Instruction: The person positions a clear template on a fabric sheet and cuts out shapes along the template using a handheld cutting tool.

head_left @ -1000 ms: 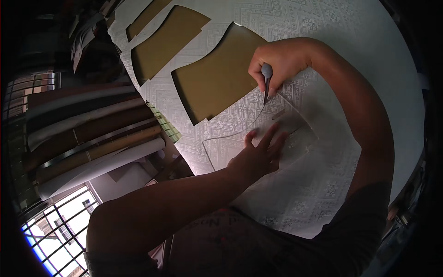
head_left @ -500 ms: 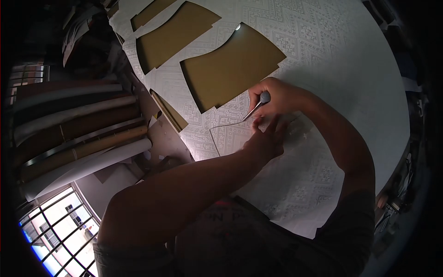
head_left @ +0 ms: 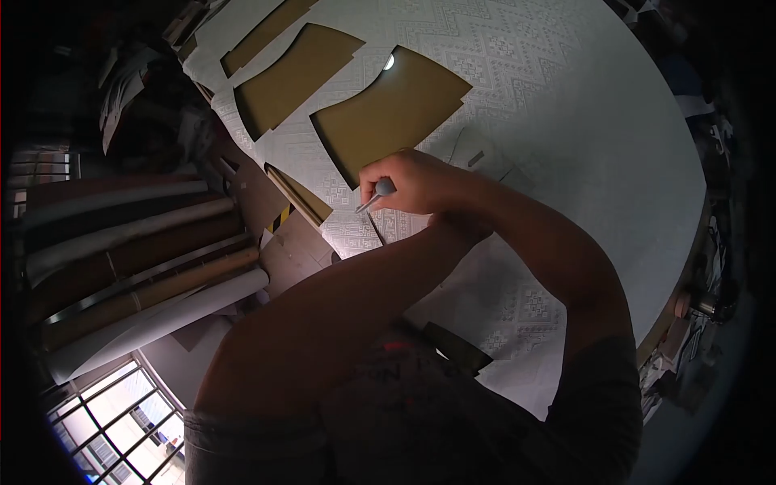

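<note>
My right hand [head_left: 404, 184] is closed on a pointed tool [head_left: 376, 194] with a round grey knob. The tool's tip touches white patterned material [head_left: 347, 230] at the upper end of a short dark line. Partly beneath my right wrist lies my left hand [head_left: 461, 229], most of its fingers hidden. A clear sheet [head_left: 485, 158] with a small slot shows past my right wrist. Just beyond the hands, a shaped opening [head_left: 388, 105] in the white material shows a brown surface.
Two more brown-showing openings [head_left: 295, 77] are at the upper left. Rolls of material [head_left: 145, 267] are stacked on the left, above a barred window [head_left: 121, 420]. Assorted items [head_left: 703, 307] stand by the table's right edge.
My right hand has moved left with the tool, along the cut line, and now crosses over my left hand. The view has shifted, and the clear sheet's far end is uncovered.
</note>
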Tool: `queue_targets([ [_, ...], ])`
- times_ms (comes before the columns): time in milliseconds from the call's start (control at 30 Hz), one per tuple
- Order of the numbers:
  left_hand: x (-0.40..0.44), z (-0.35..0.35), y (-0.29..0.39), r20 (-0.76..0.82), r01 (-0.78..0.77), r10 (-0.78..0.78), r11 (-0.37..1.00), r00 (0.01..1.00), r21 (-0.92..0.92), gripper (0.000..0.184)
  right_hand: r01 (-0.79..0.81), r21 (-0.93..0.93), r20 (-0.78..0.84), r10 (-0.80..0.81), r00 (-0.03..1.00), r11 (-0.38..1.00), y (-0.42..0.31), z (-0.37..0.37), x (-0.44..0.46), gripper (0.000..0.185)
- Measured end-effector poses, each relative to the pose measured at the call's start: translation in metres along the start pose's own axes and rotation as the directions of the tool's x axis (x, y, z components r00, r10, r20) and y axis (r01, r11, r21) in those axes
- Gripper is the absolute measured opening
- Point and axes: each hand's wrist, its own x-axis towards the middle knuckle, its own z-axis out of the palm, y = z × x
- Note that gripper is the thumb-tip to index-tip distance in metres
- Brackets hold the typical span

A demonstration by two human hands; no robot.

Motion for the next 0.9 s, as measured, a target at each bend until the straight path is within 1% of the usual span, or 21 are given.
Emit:
queue_targets([
  [33,0.0,-0.006,0.0,-0.002,-0.006,0.006,0.999,1.0,0.037,0.045,0.038,0.032,-0.11,-0.034,0.993,0.999,-0.008,-0.006,-0.006,0.01],
  [67,-0.006,-0.01,-0.005,-0.001,-0.012,0.012,0.997,1.0,0.071,0.046,0.029,0.027,-0.117,-0.026,0.993,0.999,-0.02,-0.014,-0.015,0.01],
  [100,-0.01,-0.014,-0.009,0.004,-0.022,0.022,0.994,1.0,0.104,0.046,-0.073,0.086,-0.312,0.097,0.945,0.994,-0.033,-0.021,-0.029,0.01],
  [133,-0.005,-0.02,-0.01,0.018,-0.043,0.041,0.99,0.999,0.136,0.047,-0.166,0.17,-0.492,0.229,0.84,0.971,-0.041,-0.023,-0.046,0.011],
  [167,-0.007,-0.023,-0.014,0.034,-0.073,0.068,0.983,0.997,0.17,0.047,-0.186,0.176,-0.513,0.251,0.821,0.967,-0.041,-0.019,-0.065,0.011],
  [233,-0.003,-0.032,-0.004,0.054,-0.142,0.132,0.958,0.99,0.248,0.048,-0.067,0.323,-0.821,0.315,0.477,0.944,-0.037,-0.011,-0.104,0.014],
  [267,-0.003,-0.028,-0.004,0.064,-0.185,0.175,0.948,0.983,0.259,0.048,-0.082,0.317,-0.84,0.32,0.438,0.945,-0.04,-0.002,-0.122,0.014],
  [333,-0.006,-0.024,-0.01,0.018,-0.175,0.178,0.934,0.984,0.311,0.047,0.018,0.404,-0.912,0.401,0.088,0.915,-0.053,0.031,-0.155,0.019],
  [367,-0.01,-0.029,-0.011,0.033,-0.234,0.236,0.915,0.971,0.33,0.047,0.007,0.39,-0.921,0.39,0.025,0.921,-0.058,0.052,-0.168,0.019],
  [433,-0.014,-0.045,-0.009,0.135,-0.267,0.232,0.879,0.963,0.394,0.113,-0.045,0.386,-0.911,0.373,-0.176,0.922,-0.067,0.1,-0.195,0.018],
  [467,-0.015,-0.049,-0.006,0.156,-0.348,0.311,0.841,0.938,0.414,0.113,-0.112,0.383,-0.903,0.347,-0.254,0.917,-0.069,0.128,-0.204,0.017],
  [533,-0.016,-0.056,-0.001,0.224,-0.298,0.215,0.831,0.951,0.469,0.138,-0.207,0.429,-0.862,0.33,-0.384,0.879,-0.076,0.182,-0.208,0.017],
  [567,-0.016,-0.058,-0.001,0.233,-0.358,0.276,0.799,0.932,0.484,0.138,-0.227,0.471,-0.833,0.345,-0.432,0.853,-0.081,0.206,-0.205,0.017],
  [600,-0.015,-0.058,-0.004,0.25,-0.362,0.268,0.78,0.931,0.511,0.134,-0.239,0.459,-0.822,0.307,-0.479,0.856,-0.088,0.227,-0.199,0.017],
  [667,-0.015,-0.06,-0.012,0.259,-0.384,0.286,0.744,0.923,0.547,0.13,-0.528,0.472,-0.857,0.226,-0.463,0.706,-0.098,0.263,-0.179,0.024],
  [700,-0.015,-0.06,-0.018,0.233,-0.411,0.339,0.739,0.911,0.533,0.128,-0.533,0.471,-0.849,0.198,-0.49,0.702,-0.101,0.275,-0.168,0.024],
  [767,-0.022,-0.066,-0.028,0.217,-0.468,0.419,0.713,0.882,0.523,0.126,-0.606,0.39,-0.909,0.185,-0.373,0.693,-0.106,0.296,-0.145,0.029],
  [800,-0.027,-0.069,-0.033,0.19,-0.493,0.459,0.744,0.868,0.452,0.124,-0.405,0.486,-0.853,0.321,-0.411,0.774,-0.106,0.305,-0.131,0.034],
  [833,-0.032,-0.072,-0.039,0.161,-0.519,0.497,0.768,0.852,0.374,0.122,-0.413,0.491,-0.844,0.303,-0.442,0.767,-0.106,0.311,-0.119,0.034],
  [867,-0.032,-0.069,-0.05,0.165,-0.55,0.53,0.746,0.832,0.376,0.122,-0.38,0.527,-0.83,0.365,-0.422,0.76,-0.107,0.315,-0.111,0.035],
  [900,-0.029,-0.059,-0.065,0.113,-0.592,0.586,0.759,0.802,0.269,0.116,-0.346,0.563,-0.812,0.425,-0.4,0.751,-0.11,0.32,-0.106,0.035],
])
